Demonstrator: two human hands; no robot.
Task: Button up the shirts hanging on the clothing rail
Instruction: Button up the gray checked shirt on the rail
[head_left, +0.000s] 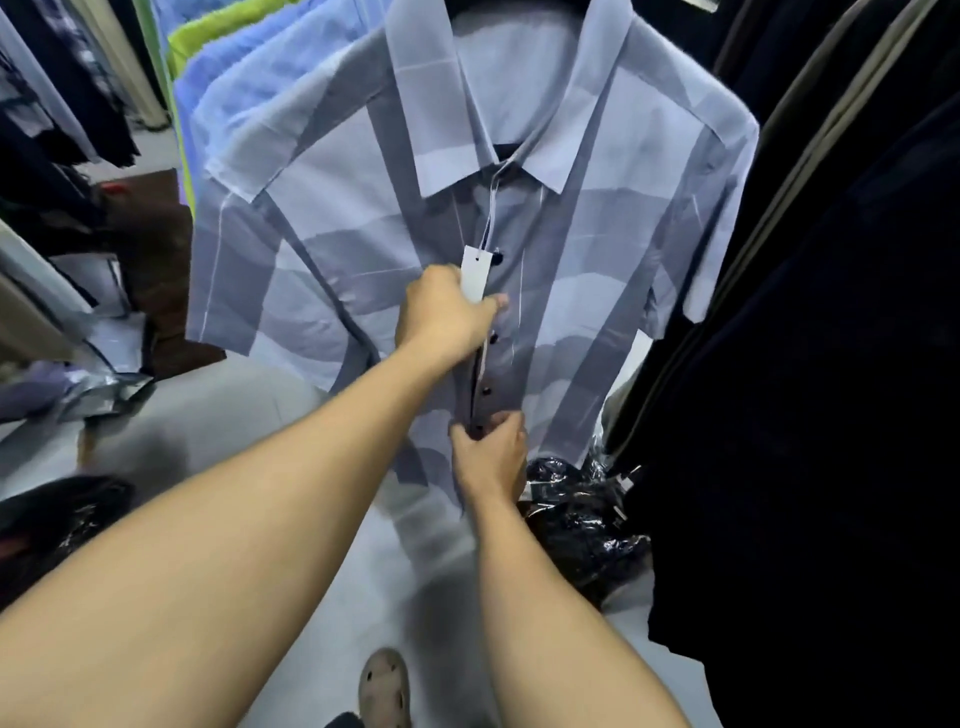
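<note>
Left of centre, my left hand (447, 312) grips the placket of the blue-grey striped short-sleeved shirt (582, 270) hanging mid-frame, fingers curled round its edge beside the white paper tag (475, 273). Just below centre, my right hand (491, 454) pinches the placket at a small dark button (479, 429). I'd hold the upper grip taut so the buttonhole lines up, then push the button through

Matt cloth shirt (571, 249), paper tag (475, 273), glossy plastic bags (576, 509).
</note>
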